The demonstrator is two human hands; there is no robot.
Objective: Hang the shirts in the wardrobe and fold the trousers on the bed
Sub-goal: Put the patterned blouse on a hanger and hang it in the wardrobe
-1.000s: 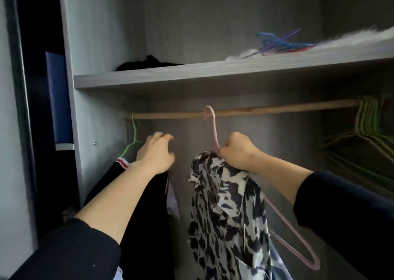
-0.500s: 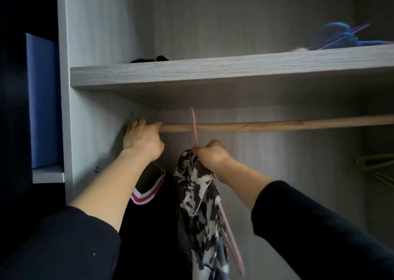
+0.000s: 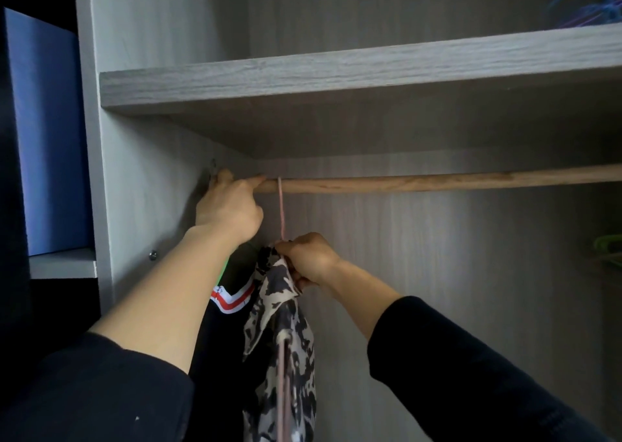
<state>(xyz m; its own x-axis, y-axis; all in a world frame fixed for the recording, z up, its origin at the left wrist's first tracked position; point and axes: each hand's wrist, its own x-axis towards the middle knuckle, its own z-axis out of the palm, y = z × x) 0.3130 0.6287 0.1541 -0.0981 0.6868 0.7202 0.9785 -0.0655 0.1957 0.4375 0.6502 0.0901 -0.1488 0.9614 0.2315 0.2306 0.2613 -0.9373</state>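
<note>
A black-and-white patterned shirt (image 3: 282, 340) hangs on a pink hanger (image 3: 281, 206) whose hook sits over the wooden rail (image 3: 437, 183). My right hand (image 3: 311, 260) grips the hanger's neck and the shirt's collar just below the rail. My left hand (image 3: 229, 206) is up at the rail's left end, fingers curled over the rail by the wardrobe's side wall. Left of the patterned shirt hangs a black shirt (image 3: 222, 334) with a red-and-white collar on a green hanger, mostly hidden by my left arm.
A grey wooden shelf (image 3: 336, 75) runs above the rail, with blue and purple hangers (image 3: 585, 7) on it at the far right. Green hangers (image 3: 609, 250) hang at the right edge. A blue panel (image 3: 50, 132) stands left of the wardrobe wall.
The pink hanger and patterned shirt have slid left along the rail toward the black shirt. My left hand rose from the black shirt to the rail's left end. The view moved closer.
</note>
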